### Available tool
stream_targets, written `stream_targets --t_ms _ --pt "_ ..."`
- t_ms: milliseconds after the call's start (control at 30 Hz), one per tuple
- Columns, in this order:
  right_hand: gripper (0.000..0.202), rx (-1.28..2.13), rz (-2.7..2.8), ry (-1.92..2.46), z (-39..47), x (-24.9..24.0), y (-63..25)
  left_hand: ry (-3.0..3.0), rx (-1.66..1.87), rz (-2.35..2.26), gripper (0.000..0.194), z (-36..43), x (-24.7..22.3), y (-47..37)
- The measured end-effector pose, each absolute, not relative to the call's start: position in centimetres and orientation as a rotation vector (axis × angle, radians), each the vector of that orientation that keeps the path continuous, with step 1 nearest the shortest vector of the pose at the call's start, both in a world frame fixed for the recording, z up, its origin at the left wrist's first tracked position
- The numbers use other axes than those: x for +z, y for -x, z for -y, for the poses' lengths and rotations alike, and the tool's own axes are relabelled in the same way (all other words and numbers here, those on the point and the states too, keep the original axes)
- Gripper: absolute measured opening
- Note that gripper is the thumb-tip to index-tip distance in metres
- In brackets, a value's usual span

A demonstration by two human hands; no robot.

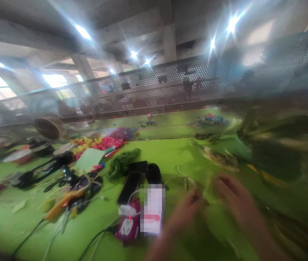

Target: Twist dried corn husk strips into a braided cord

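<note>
Left hand (188,206), lower right, apparently pinches a pale strand (185,177); right hand (231,192), blurred: I cannot tell. Likely strand-handling; next needs steadiness.

Left hand (191,203): blurred; I cannot tell its grip. Right hand (230,190): blurred, fingertips smeared. Forearms (259,232): cut off by my lower edge. Pale strip (207,184) between the hands: too smeared to name. White screen (153,210): pixelated, unreadable. Black cord (89,244): cut off below. Leaves (281,134), right: blurred. Shapes (188,85) behind mesh (154,88): too small.
</note>
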State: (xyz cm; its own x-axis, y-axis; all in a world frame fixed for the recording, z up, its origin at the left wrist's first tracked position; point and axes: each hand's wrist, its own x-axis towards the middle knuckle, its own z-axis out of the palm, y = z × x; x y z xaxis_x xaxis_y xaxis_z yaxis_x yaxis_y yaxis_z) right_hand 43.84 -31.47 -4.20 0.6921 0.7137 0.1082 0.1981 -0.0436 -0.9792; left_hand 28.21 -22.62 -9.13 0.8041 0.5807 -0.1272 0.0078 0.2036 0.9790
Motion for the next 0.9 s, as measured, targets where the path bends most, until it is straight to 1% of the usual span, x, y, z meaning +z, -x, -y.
stream_targets --t_ms 100,167,233,333,533,767,900 --pt "0.043 0.662 0.702 1.417 31.2 -4.9 -43.8 -1.174 0.591 -0.585 0.032 22.4 -9.0 -28.4" --pt "0.040 0.771 0.790 1.400 30.9 -5.4 -43.4 -1.125 0.640 -0.573 0.033 22.3 -8.9 -28.5" --pt "0.032 0.828 0.900 1.477 30.7 -5.6 -42.5 -1.110 0.649 -0.539 0.034 22.4 -9.0 -28.6" --pt "0.023 0.745 0.954 1.595 30.6 -5.4 -41.3 -1.107 0.620 -0.488 0.036 22.5 -9.5 -28.7" --pt "0.027 0.588 0.850 1.617 31.0 -5.2 -42.1 -1.081 0.643 -0.628 0.044 22.3 -10.6 -28.6" --pt "0.023 0.643 0.911 1.592 31.0 -5.0 -42.1 -1.056 0.674 -0.572 0.043 22.2 -11.4 -29.2" --pt "0.025 0.503 1.040 1.609 30.8 -5.0 -42.1 -1.086 0.669 -0.539 0.043 22.3 -11.3 -29.0"
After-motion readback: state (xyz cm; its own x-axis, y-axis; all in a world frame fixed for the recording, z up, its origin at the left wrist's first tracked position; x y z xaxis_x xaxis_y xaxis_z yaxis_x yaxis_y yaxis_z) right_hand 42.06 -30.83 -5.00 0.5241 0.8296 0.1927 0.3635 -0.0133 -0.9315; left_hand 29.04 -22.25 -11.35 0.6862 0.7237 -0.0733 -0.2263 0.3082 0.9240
